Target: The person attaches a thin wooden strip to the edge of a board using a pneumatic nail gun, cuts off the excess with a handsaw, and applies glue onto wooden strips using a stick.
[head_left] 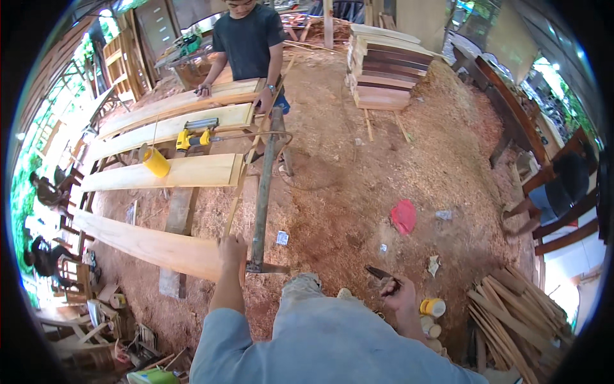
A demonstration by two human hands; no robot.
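Note:
My left hand point(232, 251) is closed at the near end of the closest wooden plank point(153, 243). A long thin wooden strip point(240, 198) meets its fingers and runs away across the ends of the other planks. In my right hand point(399, 294), held out over the ground, is a dark, narrow hand tool point(378, 273); its exact kind is unclear. On the second plank point(198, 171) sits a yellow cylindrical container point(155, 161). A yellow nail gun point(194, 139) with a hose rests on the third plank point(224, 120).
Across the planks a person point(248, 45) stands with both hands near the farthest plank. A round pole point(263, 192) lies along the plank ends. Stacked boards point(387, 67) stand beyond, and wood offcuts point(511, 320) lie at lower right. A red piece point(403, 216) rests on the sawdust-covered ground.

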